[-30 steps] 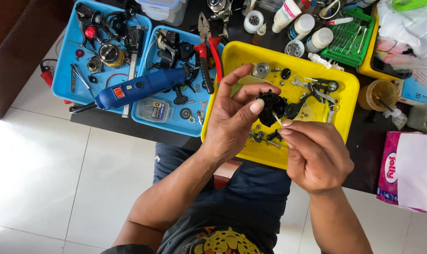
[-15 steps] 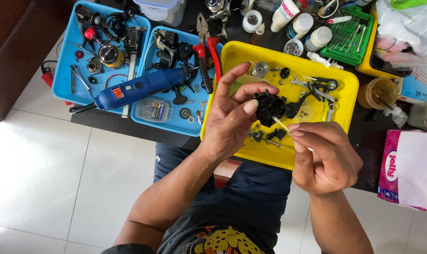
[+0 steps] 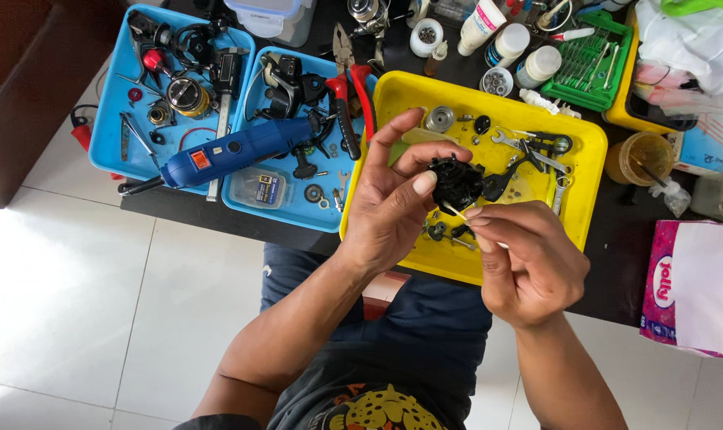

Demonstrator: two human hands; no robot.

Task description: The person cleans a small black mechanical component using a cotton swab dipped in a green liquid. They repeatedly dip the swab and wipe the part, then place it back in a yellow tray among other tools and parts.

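My left hand grips a black plastic machine part between thumb and fingers, above the yellow tray. My right hand pinches a thin pale stick whose tip touches the lower side of the black part. Small black pieces and screws lie on the tray just under the hands. A silver round piece, a small spanner and other metal bits lie further back in the tray.
Two blue trays at left hold a blue rotary tool, red-handled pliers and several reel parts. White bottles, a green rack, an amber cup and a pink tissue pack stand at right.
My right hand has shifted left and slightly down, bringing the stick's tip to the lower edge of the black part. The left hand has hardly moved.
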